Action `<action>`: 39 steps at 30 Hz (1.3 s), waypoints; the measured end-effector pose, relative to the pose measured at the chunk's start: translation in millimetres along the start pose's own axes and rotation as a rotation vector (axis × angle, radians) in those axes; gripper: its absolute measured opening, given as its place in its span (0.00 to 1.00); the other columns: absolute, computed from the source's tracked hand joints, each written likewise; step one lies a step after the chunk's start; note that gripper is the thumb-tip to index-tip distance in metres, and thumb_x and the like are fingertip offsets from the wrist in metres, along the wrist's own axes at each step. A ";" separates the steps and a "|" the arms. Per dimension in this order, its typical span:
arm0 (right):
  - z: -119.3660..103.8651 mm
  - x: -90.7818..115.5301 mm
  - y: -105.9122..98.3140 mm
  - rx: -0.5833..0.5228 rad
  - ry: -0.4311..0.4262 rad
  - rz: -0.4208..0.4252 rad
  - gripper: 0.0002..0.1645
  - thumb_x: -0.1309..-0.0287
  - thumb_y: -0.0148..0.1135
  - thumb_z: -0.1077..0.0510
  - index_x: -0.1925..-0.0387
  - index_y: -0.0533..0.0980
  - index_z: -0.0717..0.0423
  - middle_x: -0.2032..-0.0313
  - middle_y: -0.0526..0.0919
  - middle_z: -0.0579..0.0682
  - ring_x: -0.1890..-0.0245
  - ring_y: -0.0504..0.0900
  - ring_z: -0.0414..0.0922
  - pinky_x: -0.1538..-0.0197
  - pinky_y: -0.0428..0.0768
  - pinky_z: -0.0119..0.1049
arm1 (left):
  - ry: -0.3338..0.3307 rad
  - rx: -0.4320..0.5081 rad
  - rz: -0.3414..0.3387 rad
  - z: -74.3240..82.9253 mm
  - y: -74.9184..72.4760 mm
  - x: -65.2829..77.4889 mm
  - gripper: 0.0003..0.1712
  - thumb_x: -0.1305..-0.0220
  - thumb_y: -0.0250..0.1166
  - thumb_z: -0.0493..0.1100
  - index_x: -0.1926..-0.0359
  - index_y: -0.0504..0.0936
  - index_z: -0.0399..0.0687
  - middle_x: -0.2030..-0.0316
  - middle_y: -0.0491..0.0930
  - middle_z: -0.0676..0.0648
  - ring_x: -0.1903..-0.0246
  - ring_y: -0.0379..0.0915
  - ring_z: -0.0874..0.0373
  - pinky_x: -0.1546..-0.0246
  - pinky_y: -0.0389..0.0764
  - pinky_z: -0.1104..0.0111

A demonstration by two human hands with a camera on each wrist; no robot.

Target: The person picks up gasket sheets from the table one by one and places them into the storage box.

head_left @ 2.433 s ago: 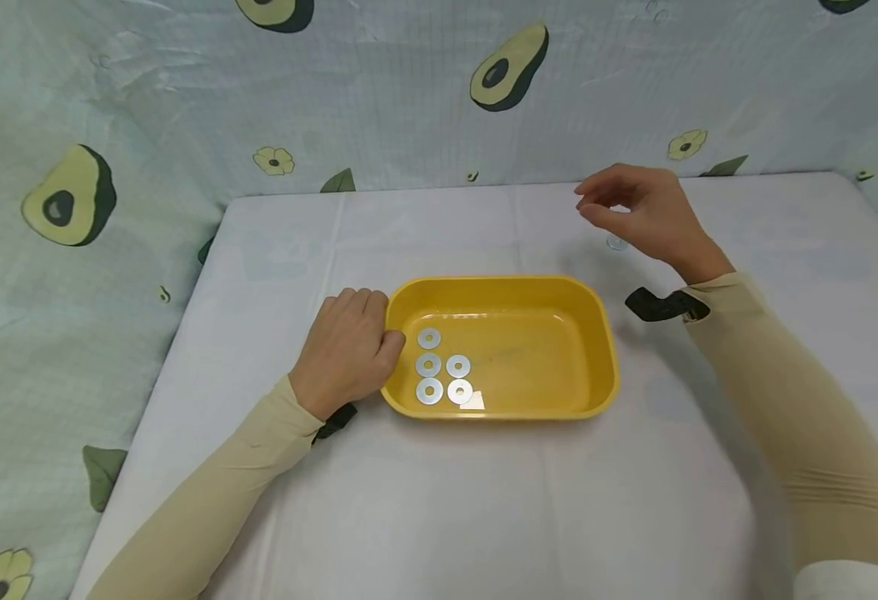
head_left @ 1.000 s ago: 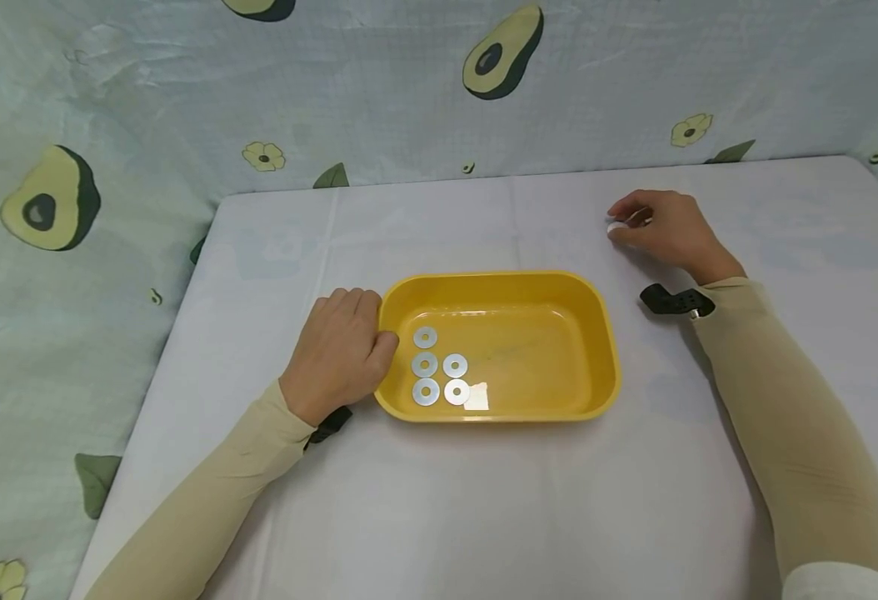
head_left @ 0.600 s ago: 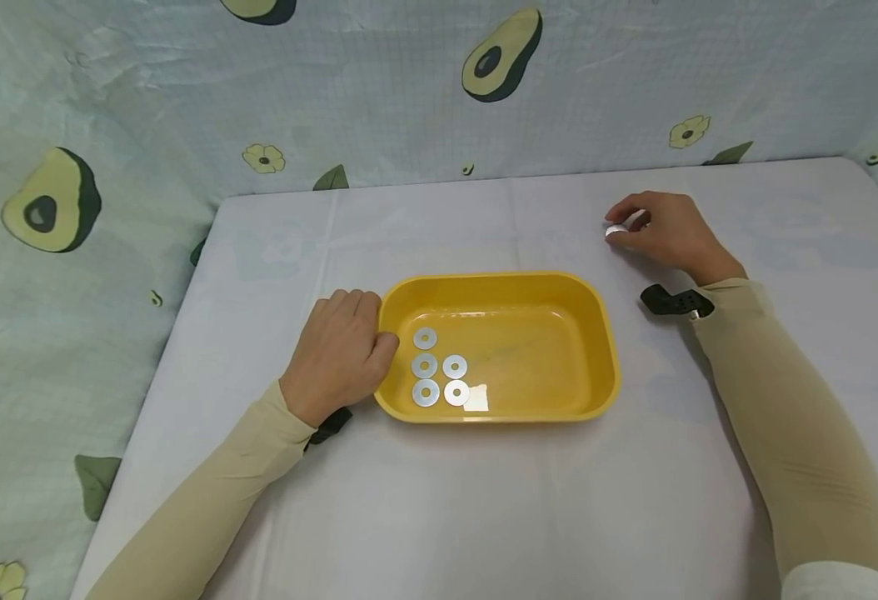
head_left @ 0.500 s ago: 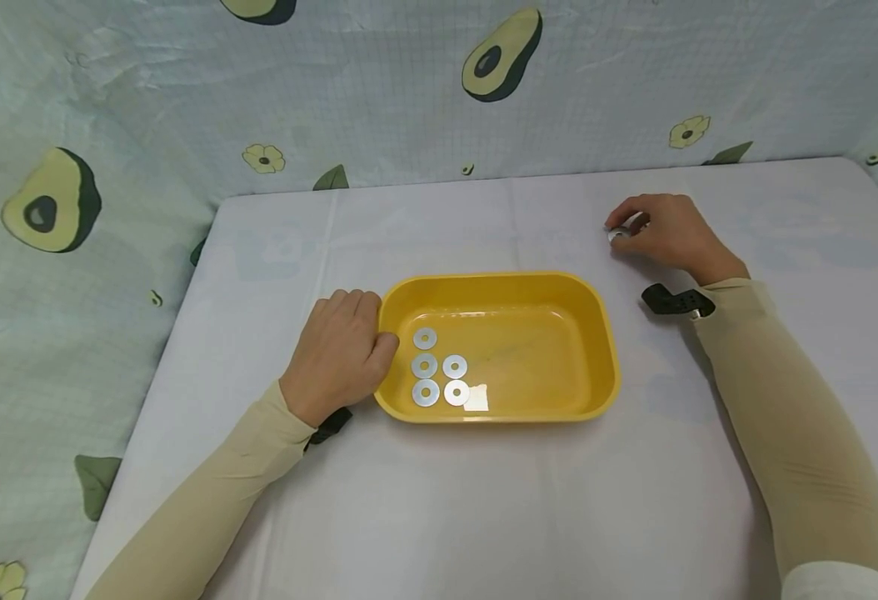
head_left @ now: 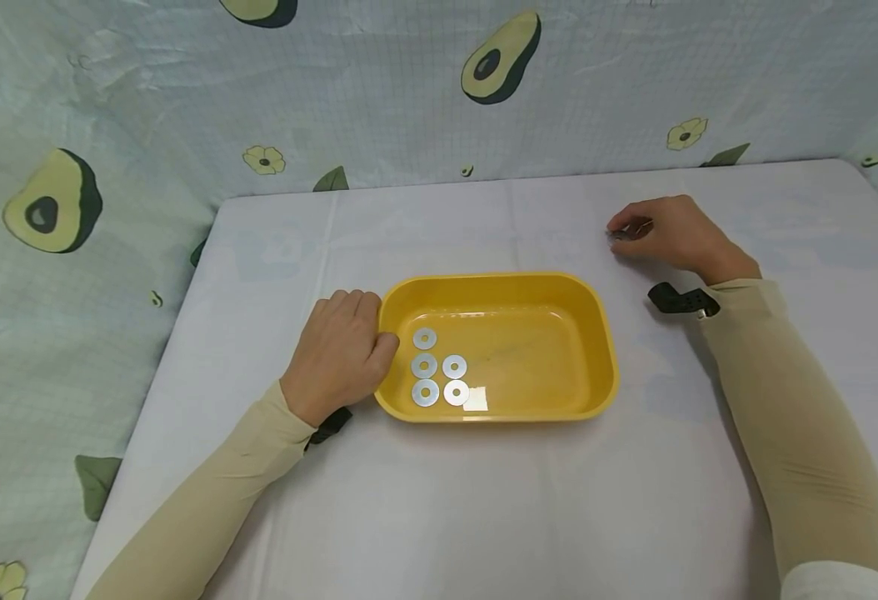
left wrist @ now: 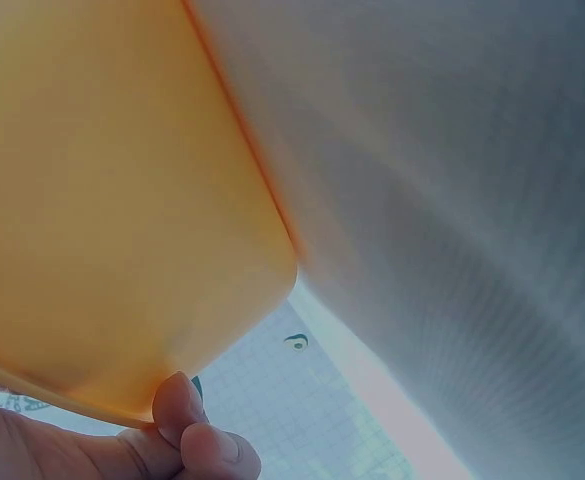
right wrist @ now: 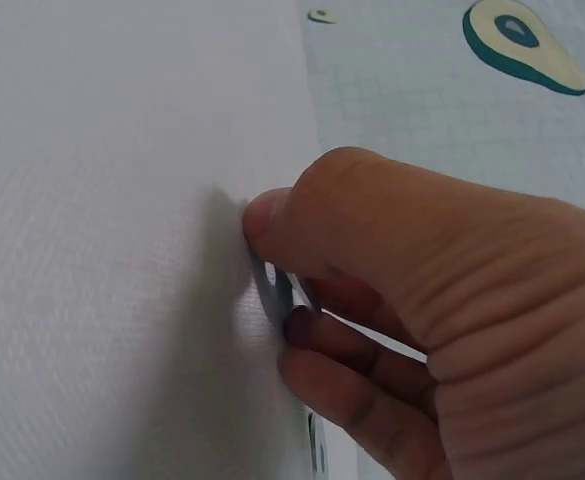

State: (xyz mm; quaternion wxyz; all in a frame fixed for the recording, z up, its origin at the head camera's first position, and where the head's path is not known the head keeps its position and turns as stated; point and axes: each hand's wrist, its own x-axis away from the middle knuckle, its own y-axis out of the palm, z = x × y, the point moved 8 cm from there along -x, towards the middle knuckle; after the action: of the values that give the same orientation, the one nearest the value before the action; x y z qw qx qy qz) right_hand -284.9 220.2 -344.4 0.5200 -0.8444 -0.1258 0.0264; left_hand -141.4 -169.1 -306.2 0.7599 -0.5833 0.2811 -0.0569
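Observation:
At the table's far right, my right hand [head_left: 675, 237] pinches a thin metal washer [head_left: 619, 236] between thumb and fingers, close to the white cloth. The right wrist view has this washer [right wrist: 274, 290] tilted on edge, partly hidden by the fingertips; a second thin edge shows behind it, and I cannot tell whether that is another washer. My left hand [head_left: 341, 354] grips the left rim of a shallow yellow tray [head_left: 536, 358]. Several flat silver washers [head_left: 416, 393] lie apart inside the tray's left part, in two columns. Under the rim, the left wrist view shows curled fingertips [left wrist: 177, 400].
A white cloth [head_left: 476, 508] covers the table. Behind it and on the left hangs a pale curtain [head_left: 379, 92] printed with avocados and flowers. Black straps [head_left: 682, 300] circle the wrists.
From above a washer lying on the table, my right hand has come down and taken hold of it. The pinched washer has since changed its tilt. My left hand keeps its grip.

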 end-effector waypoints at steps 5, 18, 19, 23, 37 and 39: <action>-5.2 1.1 -1.1 0.010 -0.029 0.030 0.23 0.39 0.70 0.53 0.43 0.81 0.55 0.48 0.86 0.59 0.51 0.81 0.52 0.46 0.76 0.49 | -0.007 0.005 -0.002 -0.2 -0.9 0.8 0.08 0.45 0.49 0.41 0.77 0.65 0.42 0.81 0.60 0.47 0.78 0.58 0.49 0.72 0.56 0.64; -47.4 19.5 -24.3 0.017 -0.179 0.197 0.26 0.41 0.74 0.53 0.42 0.81 0.53 0.52 0.89 0.53 0.54 0.79 0.47 0.55 0.71 0.24 | 0.016 0.014 0.014 0.5 -1.6 -1.5 0.09 0.45 0.49 0.41 0.79 0.64 0.43 0.82 0.59 0.48 0.79 0.58 0.48 0.73 0.56 0.64; -52.4 21.6 -26.8 0.017 -0.195 0.211 0.25 0.42 0.74 0.53 0.42 0.81 0.53 0.53 0.89 0.53 0.55 0.79 0.46 0.55 0.71 0.24 | 0.020 0.014 0.019 0.9 -1.9 -1.3 0.09 0.45 0.49 0.41 0.79 0.64 0.43 0.82 0.59 0.48 0.79 0.58 0.48 0.73 0.56 0.64; -77.7 30.4 -37.7 0.042 -0.282 0.264 0.24 0.44 0.75 0.56 0.44 0.82 0.53 0.55 0.89 0.51 0.57 0.77 0.43 0.55 0.72 0.24 | 0.025 0.011 0.035 0.4 -3.5 0.2 0.09 0.45 0.49 0.41 0.79 0.64 0.43 0.82 0.58 0.48 0.79 0.58 0.48 0.73 0.56 0.64; -171.2 70.9 -53.0 0.139 -0.687 0.344 0.26 0.57 0.80 0.68 0.52 0.84 0.58 0.59 0.88 0.52 0.59 0.80 0.46 0.54 0.66 0.11 | 0.019 0.008 0.031 -2.3 -3.2 0.4 0.10 0.44 0.50 0.41 0.78 0.65 0.42 0.82 0.60 0.47 0.79 0.59 0.48 0.73 0.57 0.63; -183.2 76.1 -52.4 0.148 -0.744 0.337 0.26 0.57 0.80 0.69 0.52 0.84 0.58 0.60 0.88 0.52 0.60 0.82 0.46 0.53 0.67 0.09 | 0.019 0.009 0.033 -1.9 -3.3 0.1 0.10 0.44 0.50 0.41 0.78 0.65 0.42 0.82 0.60 0.47 0.79 0.60 0.47 0.73 0.57 0.63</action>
State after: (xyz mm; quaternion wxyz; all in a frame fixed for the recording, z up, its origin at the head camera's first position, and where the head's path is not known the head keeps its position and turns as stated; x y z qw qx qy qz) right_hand -188.8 101.2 -207.6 0.4867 -0.7464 -0.1628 0.4237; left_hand -141.4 -171.8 -303.4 0.7608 -0.5745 0.2975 -0.0513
